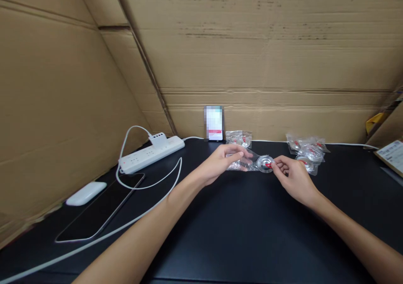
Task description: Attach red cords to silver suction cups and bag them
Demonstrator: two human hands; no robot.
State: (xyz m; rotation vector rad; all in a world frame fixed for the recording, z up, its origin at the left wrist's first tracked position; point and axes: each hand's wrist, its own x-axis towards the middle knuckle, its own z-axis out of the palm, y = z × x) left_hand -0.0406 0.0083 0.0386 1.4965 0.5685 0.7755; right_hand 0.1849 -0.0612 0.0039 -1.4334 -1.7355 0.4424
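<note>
My right hand (294,175) is closed in a pinch on the red tab at the right edge of a round silver disc (263,164). The disc has a raised, shiny centre and lies at the mouth of a clear plastic bag (252,166). To the left, my left hand (225,162) has its fingers curved around the bag, with some fingertips showing through the film. Part of the bag is hidden behind that hand. Just behind it lie bagged silver discs with red parts (239,138). More bagged discs (310,154) are heaped beyond my right hand.
A lit phone (214,123) stands against the cardboard wall (267,57). On the left are a white power strip (154,153) with a charger, a looping white cable (157,208), a dark phone (100,210) and a white case (86,193). A labelled box (392,153) sits at far right.
</note>
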